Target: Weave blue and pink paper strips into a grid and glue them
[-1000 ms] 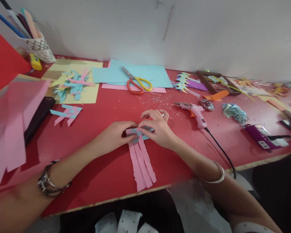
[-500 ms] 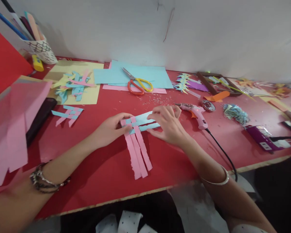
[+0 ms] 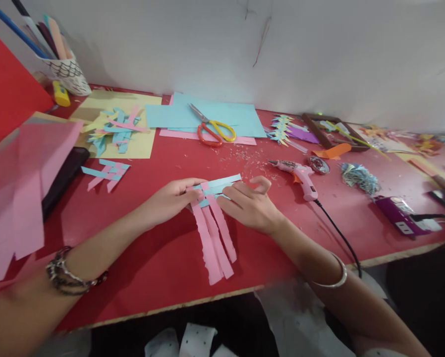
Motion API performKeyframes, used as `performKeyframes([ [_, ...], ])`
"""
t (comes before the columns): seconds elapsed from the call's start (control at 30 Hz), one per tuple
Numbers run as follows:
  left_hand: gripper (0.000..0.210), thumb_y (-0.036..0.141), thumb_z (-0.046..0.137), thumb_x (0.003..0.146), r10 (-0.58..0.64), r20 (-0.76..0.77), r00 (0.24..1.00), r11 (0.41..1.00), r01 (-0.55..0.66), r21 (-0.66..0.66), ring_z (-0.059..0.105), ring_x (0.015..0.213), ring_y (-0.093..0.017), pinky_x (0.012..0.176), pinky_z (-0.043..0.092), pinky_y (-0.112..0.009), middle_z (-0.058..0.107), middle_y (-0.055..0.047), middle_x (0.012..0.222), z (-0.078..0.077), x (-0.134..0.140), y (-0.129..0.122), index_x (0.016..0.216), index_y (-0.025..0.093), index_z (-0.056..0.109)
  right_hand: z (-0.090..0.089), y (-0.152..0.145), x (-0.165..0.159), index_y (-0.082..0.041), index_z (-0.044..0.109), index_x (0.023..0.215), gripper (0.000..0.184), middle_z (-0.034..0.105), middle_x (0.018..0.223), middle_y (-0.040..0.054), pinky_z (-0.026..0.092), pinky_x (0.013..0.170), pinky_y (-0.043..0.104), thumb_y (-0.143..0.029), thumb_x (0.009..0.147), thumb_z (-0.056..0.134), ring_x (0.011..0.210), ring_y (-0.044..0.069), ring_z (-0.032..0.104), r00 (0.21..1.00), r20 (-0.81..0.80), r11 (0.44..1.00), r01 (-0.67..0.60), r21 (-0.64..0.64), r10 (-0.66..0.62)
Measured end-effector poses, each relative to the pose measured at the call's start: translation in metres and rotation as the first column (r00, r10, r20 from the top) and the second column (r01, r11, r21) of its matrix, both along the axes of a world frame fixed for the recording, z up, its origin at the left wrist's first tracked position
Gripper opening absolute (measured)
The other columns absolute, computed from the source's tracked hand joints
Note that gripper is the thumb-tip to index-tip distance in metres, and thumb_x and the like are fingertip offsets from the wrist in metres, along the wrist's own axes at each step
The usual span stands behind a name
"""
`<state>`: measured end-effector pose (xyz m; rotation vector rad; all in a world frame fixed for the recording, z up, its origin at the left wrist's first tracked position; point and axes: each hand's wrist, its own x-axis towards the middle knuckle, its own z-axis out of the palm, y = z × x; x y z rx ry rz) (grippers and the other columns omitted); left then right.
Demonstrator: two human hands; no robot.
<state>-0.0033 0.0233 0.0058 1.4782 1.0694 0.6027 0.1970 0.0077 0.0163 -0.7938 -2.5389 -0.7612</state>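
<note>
Pink paper strips [image 3: 207,248] are interlaced with blue paper strips [image 3: 222,182] into a small woven piece above the red table. My left hand [image 3: 174,198] pinches its left corner between thumb and fingers. The loose pink ends hang toward the front edge, some with ragged sides. My right hand [image 3: 250,203] is closed over the lower blue strips, its fingers curled and the index finger bent upward; the exact grip is partly hidden behind the fingers. One blue end sticks out free above that hand.
A pink glue gun [image 3: 300,178] with a black cord lies right of my hands. Scissors [image 3: 215,131] rest on blue paper [image 3: 241,114] behind. A smaller woven piece [image 3: 109,172] and pink sheets [image 3: 27,193] lie left. A purple power socket box [image 3: 401,215] is far right.
My right hand has moved slightly down and left along the blue strips, its fingers curling in. The upper blue end now shows free. My left hand keeps its pinch.
</note>
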Motion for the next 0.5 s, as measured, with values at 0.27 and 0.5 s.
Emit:
performKeyframes([
  [0.27, 0.038, 0.04, 0.049, 0.08, -0.023, -0.056, 0.998, 0.999, 0.025, 0.022, 0.06, 0.075, -0.016, 0.07, 0.047, -0.027, 0.066, 0.001, 0.08, 0.0004, -0.0007, -0.0005, 0.113, 0.024, 0.058, -0.0008, 0.0011, 0.0002, -0.022, 0.05, 0.069, 0.032, 0.055, 0.062, -0.007, 0.017, 0.066, 0.033, -0.007, 0.089, 0.031, 0.065, 0.008, 0.048, 0.999, -0.02, 0.996, 0.041, -0.084, -0.043],
  [0.5, 0.038, 0.04, 0.048, 0.08, -0.037, -0.089, 0.995, 0.998, 0.041, 0.043, 0.061, 0.077, -0.018, 0.068, 0.048, -0.027, 0.067, 0.002, 0.079, 0.001, -0.0008, -0.0011, 0.115, 0.026, 0.056, -0.0004, 0.0007, -0.0014, -0.022, 0.052, 0.067, 0.033, 0.054, 0.059, -0.0071, 0.018, 0.07, 0.033, -0.005, 0.088, 0.032, 0.064, 0.008, 0.047, 0.999, 0.006, 0.997, 0.036, -0.063, -0.036],
])
